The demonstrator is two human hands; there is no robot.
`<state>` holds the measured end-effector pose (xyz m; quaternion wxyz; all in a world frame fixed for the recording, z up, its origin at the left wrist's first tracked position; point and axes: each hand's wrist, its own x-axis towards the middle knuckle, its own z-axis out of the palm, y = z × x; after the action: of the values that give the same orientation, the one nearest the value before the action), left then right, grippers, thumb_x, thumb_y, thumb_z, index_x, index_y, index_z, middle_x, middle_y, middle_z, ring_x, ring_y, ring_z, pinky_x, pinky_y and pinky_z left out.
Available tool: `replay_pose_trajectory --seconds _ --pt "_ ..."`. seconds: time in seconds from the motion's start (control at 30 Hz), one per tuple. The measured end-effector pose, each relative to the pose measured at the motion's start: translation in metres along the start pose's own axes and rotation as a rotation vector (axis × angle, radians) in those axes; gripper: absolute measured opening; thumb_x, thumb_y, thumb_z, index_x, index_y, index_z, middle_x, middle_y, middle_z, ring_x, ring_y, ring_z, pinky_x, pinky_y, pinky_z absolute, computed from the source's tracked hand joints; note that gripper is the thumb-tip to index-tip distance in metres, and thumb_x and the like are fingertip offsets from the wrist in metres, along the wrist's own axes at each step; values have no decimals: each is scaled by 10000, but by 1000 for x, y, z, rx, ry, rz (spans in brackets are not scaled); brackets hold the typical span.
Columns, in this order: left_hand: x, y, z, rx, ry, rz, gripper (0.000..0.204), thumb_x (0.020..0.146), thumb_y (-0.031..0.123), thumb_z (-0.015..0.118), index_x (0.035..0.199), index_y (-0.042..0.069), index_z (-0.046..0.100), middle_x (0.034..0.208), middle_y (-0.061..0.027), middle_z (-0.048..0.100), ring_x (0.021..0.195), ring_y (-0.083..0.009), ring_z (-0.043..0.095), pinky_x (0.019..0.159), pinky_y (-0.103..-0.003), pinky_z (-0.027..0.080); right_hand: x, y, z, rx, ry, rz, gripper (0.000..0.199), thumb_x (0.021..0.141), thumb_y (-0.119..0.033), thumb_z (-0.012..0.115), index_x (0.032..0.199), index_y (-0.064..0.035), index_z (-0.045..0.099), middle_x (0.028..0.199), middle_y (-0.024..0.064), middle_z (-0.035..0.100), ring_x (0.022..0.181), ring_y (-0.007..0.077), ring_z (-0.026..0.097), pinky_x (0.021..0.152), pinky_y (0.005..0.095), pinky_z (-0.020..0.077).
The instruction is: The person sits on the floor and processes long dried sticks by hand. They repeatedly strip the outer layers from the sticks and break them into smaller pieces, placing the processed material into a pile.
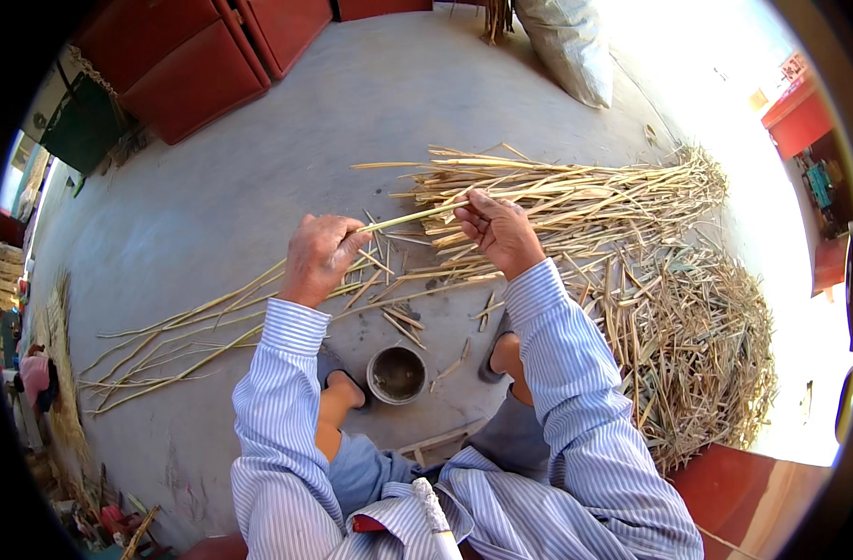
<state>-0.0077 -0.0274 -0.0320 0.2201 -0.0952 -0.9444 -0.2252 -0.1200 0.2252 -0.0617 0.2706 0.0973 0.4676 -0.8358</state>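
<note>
Dry reed stalks (pixel 576 201): pale straw-yellow, matt, fibrous, split and rough at the ends. One stalk (pixel 403 220) greener and smoother. Floor (pixel 211 205): grey concrete, matt, faintly mottled. Small pot (pixel 397 374): dull, dusty metal by its look. Shirt sleeves (pixel 562 355): striped woven cloth, soft. Panels (pixel 179 65): red, smooth, faint sheen.
</note>
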Motion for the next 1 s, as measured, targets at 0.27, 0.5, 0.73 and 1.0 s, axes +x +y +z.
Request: replay_pose_trajectory --seconds 0.27,0.5,0.73,1.0 --pt "-50 -29 -39 237 -318 -220 177 784 240 701 775 76 636 723 -129 645 716 -314 605 675 -421 391 7 -11 -18 -103 -13 -51 176 968 -219 582 985 -57 649 871 30 687 777 103 665 645 218 560" --pt "-60 -27 -22 27 -310 -301 175 814 250 677 811 75 684 767 -111 664 694 -297 602 704 -385 368 -3 12 10 -184 -100 -33 166 965 -209 589 1053 -71 610 985 59 698 856 123 670 711 225 561" --pt "-44 1 28 -122 -78 -150 191 882 276 616 858 95 674 778 -64 671 733 -265 623 672 -398 386 -8 32 36 -279 -198 -83 219 972 -196 571 1127 -41 589 1026 83 697 925 147 659 792 270 536" --pt "-43 -3 47 -32 66 21 92 829 212 645 794 127 648 710 -44 640 735 -248 616 704 -391 412 -16 37 34 -474 9 -344 225 942 -249 634 895 -31 666 841 66 704 711 104 662 613 206 517"
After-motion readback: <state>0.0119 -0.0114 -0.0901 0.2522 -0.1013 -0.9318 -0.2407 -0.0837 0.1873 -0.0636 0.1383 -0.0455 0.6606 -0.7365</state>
